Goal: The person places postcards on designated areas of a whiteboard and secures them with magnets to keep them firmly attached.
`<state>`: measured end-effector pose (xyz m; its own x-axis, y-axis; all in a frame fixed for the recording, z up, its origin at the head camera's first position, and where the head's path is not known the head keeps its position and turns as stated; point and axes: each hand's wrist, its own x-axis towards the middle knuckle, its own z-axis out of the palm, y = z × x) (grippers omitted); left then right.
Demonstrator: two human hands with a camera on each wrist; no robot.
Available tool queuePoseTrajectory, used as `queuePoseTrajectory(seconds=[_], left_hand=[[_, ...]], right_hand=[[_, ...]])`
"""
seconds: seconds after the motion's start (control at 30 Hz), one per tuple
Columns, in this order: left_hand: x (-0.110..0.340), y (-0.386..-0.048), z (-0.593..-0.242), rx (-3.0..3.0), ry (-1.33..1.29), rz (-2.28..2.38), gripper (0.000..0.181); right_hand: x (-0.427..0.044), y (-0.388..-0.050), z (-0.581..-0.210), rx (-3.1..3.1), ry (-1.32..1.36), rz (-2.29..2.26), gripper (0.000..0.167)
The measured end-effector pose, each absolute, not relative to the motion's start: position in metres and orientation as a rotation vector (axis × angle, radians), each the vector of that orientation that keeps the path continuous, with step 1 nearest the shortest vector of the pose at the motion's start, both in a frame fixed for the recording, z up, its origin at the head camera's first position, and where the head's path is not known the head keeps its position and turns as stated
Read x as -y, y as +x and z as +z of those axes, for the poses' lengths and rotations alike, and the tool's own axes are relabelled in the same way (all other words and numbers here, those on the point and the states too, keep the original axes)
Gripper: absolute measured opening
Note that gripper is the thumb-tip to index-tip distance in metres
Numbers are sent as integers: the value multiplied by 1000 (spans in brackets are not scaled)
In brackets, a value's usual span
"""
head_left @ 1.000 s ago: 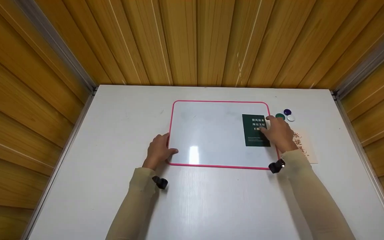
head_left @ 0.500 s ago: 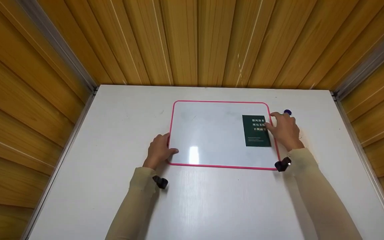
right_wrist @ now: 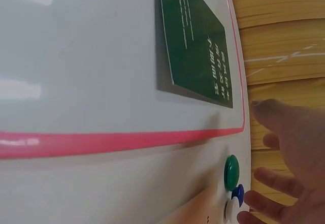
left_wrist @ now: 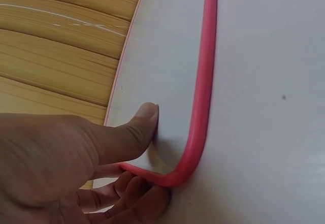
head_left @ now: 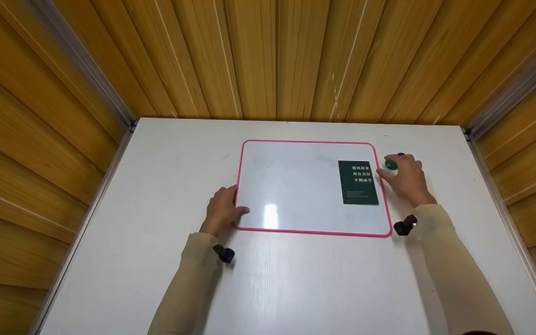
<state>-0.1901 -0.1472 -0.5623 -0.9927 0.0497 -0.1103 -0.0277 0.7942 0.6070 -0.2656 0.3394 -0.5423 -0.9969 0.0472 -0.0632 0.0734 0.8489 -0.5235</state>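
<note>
A whiteboard (head_left: 291,181) with a pink frame lies on the table. My left hand (head_left: 221,211) grips its near left corner, thumb on the white face and fingers curled against the frame in the left wrist view. On the board's right side rests a dark green card (head_left: 358,186) with pale characters. Past the right edge, my right hand (head_left: 407,179) hovers by a round green magnet (head_left: 391,164), thumb and fingers spread apart and holding nothing. A blue magnet (right_wrist: 237,196) and a white magnet (right_wrist: 232,210) sit beside the green one in the right wrist view.
A peach card (right_wrist: 195,209) lies on the table right of the board; my right hand and arm cover it in the head view. Yellow wood-patterned walls (head_left: 249,60) enclose the white table (head_left: 286,284) at the back and sides.
My right hand has left the green card and moved right, beyond the board's edge to the magnets. The card stays on the board. My left hand keeps its place.
</note>
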Motion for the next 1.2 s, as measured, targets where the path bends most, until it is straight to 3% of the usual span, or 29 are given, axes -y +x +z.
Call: queuePoseTrajectory(seconds=[0.2,0.63,1.2], left_hand=[[146,-190,-561,-2854,4,978,67],[146,-190,-561,-2850,7,1007,68],[148,-189,-563,-2857,3,1007,69]], right_hand=[[-353,-267,-544,-3010,102,-852,57],[-373,-271,-546,-2952,196,-781,68],[-389,-272,-555,-2947,188,-697,60]])
